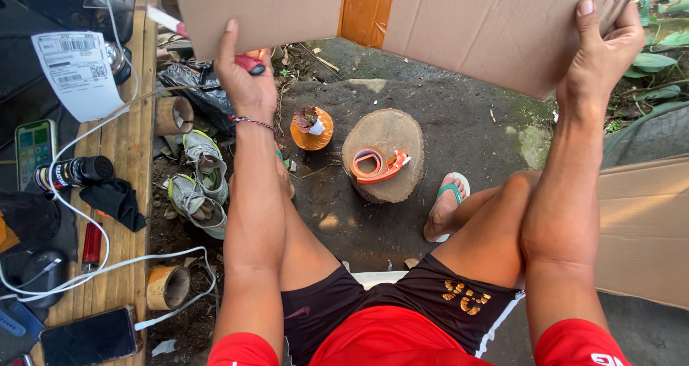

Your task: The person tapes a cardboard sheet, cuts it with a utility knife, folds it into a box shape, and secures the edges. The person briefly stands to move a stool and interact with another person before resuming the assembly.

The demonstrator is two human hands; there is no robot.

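Observation:
I hold a brown cardboard box (459, 21) up in front of me, a strip of brown tape (366, 7) running down its middle seam. My left hand (244, 72) grips its left lower edge and also seems to pinch a small red tool (251, 63). My right hand (599, 54) grips the box's right edge, thumb on the face. Below the box, an orange tape dispenser (377, 165) lies on a round wood slice (384, 154).
An orange pot (311, 129) with a small plant stands left of the wood slice. A wooden bench (129, 165) on the left carries phones, a white cable, a bottle and a paper label. Grey shoes (197, 186) lie beside it. More flat cardboard (642, 230) lies at right.

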